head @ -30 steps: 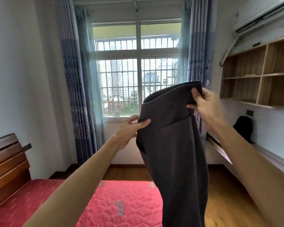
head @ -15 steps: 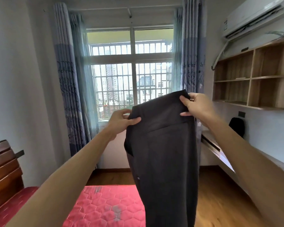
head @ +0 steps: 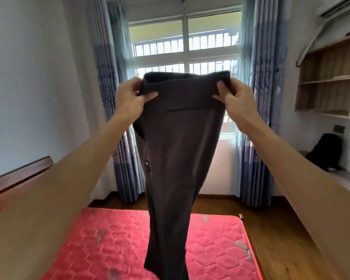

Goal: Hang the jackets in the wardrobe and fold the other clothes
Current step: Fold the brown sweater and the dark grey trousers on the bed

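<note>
We've got the dark trousers (head: pixel 182 138) up by the waistband, left hand (head: pixel 132 96) and right hand (head: pixel 233 96) each pinching a corner, legs dangling above the red mattress (head: pixel 220 239). Folding hasn't begun; no jackets in sight.

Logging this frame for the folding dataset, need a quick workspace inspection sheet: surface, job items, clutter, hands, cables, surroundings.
Surface: red mattress, trouser legs hang in front of it.
Job's things: dark trousers held up by the waistband, hanging, unfolded.
Clutter: black bag on the desk at right.
Grippers: left hand and right hand each pinch one end of the waistband.
Cables: nothing seen.
Surroundings: window, blue curtains, wooden shelves, wood floor.
</note>
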`<action>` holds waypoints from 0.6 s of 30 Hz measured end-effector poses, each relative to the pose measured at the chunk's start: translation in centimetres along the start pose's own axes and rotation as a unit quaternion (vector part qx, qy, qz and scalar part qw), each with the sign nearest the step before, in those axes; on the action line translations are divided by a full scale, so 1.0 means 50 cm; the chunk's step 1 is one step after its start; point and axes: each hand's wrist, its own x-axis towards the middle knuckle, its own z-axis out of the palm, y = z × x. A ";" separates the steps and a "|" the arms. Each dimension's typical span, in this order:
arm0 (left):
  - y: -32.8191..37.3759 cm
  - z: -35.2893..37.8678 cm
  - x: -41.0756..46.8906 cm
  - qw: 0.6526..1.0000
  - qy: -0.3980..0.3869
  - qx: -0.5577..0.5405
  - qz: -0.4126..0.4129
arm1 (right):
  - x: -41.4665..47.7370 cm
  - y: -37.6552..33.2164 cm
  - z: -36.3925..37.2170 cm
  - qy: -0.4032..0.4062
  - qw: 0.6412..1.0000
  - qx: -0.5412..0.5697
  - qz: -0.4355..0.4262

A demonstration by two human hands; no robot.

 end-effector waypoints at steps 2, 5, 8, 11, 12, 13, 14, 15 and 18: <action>0.011 -0.030 -0.017 1.000 -0.019 -0.004 0.003 | -0.025 -0.016 0.008 -0.010 1.000 0.008 0.005; 0.021 -0.071 -0.078 0.997 -0.071 -0.019 -0.009 | -0.092 -0.036 0.015 -0.019 0.999 0.015 0.032; 0.018 -0.119 -0.180 0.989 -0.146 -0.012 -0.034 | -0.201 -0.050 0.012 -0.040 0.997 0.015 0.064; 0.010 -0.165 -0.321 0.978 -0.200 -0.014 -0.056 | -0.352 -0.072 0.008 -0.072 0.993 0.004 0.095; 0.003 -0.178 -0.378 0.975 -0.211 -0.024 -0.070 | -0.409 -0.073 0.004 -0.080 0.991 0.001 0.110; -0.007 -0.190 -0.439 0.971 -0.222 -0.032 -0.083 | -0.470 -0.077 0.000 -0.085 0.988 -0.004 0.128; -0.016 -0.203 -0.502 0.966 -0.239 -0.033 -0.091 | -0.535 -0.075 -0.008 -0.089 0.985 -0.006 0.146; -0.025 -0.216 -0.569 0.961 -0.259 -0.023 -0.091 | -0.602 -0.075 -0.016 -0.098 0.982 -0.011 0.161; -0.055 -0.261 -0.782 0.938 -0.339 0.036 -0.059 | -0.814 -0.070 -0.037 -0.146 0.966 -0.070 0.203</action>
